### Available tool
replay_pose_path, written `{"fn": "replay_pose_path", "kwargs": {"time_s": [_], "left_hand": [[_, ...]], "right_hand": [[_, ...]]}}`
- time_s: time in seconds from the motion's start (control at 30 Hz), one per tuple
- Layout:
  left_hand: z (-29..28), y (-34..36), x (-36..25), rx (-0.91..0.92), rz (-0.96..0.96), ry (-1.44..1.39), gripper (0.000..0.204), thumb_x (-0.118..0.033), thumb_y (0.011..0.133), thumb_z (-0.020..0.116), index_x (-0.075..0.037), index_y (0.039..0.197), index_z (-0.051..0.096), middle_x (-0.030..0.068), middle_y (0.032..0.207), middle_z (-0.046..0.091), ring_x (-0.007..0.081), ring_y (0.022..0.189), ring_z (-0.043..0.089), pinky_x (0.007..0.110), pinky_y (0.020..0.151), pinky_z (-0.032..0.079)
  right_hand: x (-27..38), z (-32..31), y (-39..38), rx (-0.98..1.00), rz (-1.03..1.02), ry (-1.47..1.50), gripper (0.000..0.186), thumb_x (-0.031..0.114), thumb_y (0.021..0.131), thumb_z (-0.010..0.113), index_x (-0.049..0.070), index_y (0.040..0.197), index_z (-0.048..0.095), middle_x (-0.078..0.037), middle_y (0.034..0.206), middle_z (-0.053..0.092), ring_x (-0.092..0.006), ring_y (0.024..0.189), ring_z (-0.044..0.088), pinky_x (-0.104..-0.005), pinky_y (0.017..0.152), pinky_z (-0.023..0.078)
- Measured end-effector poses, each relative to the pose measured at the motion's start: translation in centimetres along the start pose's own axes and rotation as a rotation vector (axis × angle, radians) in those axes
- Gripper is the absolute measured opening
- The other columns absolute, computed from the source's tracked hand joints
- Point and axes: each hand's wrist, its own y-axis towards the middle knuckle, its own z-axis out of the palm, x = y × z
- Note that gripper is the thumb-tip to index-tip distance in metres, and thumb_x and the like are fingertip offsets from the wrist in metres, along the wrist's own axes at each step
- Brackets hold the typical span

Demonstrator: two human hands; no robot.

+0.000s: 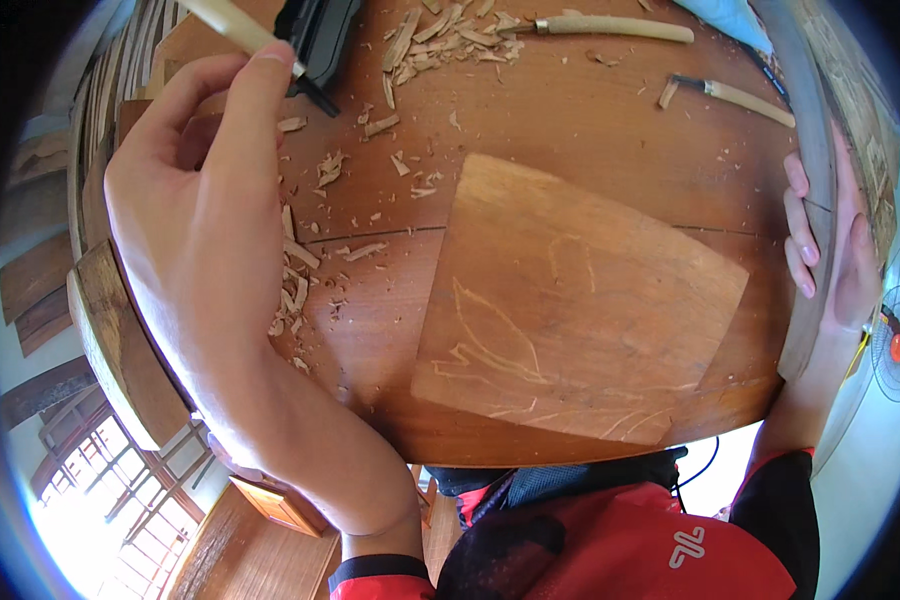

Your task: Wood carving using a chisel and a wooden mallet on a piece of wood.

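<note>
My left hand is closed in a pinch around a carving chisel with a pale wooden handle. The chisel's dark metal tip points down toward the table at the upper left. On the right, my right hand wraps around an upright wooden strip at the table's edge, fingers on its inner side. Between the hands a flat wooden board lies tilted on the brown table. Pale carved outlines show on its face, leaf-like at the left. Neither hand touches the board.
Wood shavings are piled at the far side, with more scattered along the left. Two other carving tools lie at the far right. A black case stands beside my left hand. Wooden planks line the left.
</note>
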Motion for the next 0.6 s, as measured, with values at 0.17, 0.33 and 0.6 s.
{"fn": "replay_pose_path", "kwargs": {"time_s": [0.17, 0.33, 0.6], "left_hand": [[0.5, -0.9, -0.4, -0.145, -0.059, 0.004, 0.025, -0.024, 0.09, 0.071, -0.004, 0.103, 0.076, -0.0001, 0.076, 0.061, 0.0047, 0.068, 0.05, 0.019, 0.061, 0.035], [1.2, -0.7, -0.1, -0.183, -0.046, -0.053, 0.026, -0.021, 0.091, 0.07, 0.0, 0.104, 0.075, 0.0003, 0.077, 0.062, 0.0043, 0.069, 0.052, 0.018, 0.059, 0.034], [1.1, -0.6, 0.1, -0.195, -0.053, -0.068, 0.026, -0.021, 0.091, 0.069, 0.001, 0.104, 0.075, 0.0009, 0.078, 0.063, 0.0043, 0.071, 0.055, 0.018, 0.059, 0.036]], "right_hand": [[-2.2, -1.3, -0.4, 0.006, -0.043, 0.199, 0.095, 0.055, 0.098, 0.052, -0.001, 0.158, 0.004, -0.009, 0.108, 0.038, -0.0045, 0.063, 0.041, -0.0158, 0.036, 0.04], [-2.9, -2.7, -1.0, -0.032, -0.062, 0.26, 0.095, 0.054, 0.099, 0.05, -0.003, 0.157, 0.002, -0.008, 0.108, 0.037, -0.0048, 0.062, 0.04, -0.0148, 0.035, 0.038], [-2.9, -3.2, -1.2, -0.045, -0.024, 0.174, 0.095, 0.056, 0.099, 0.047, -0.002, 0.157, 0.001, -0.006, 0.108, 0.037, -0.0023, 0.059, 0.038, -0.0144, 0.034, 0.036]]}}
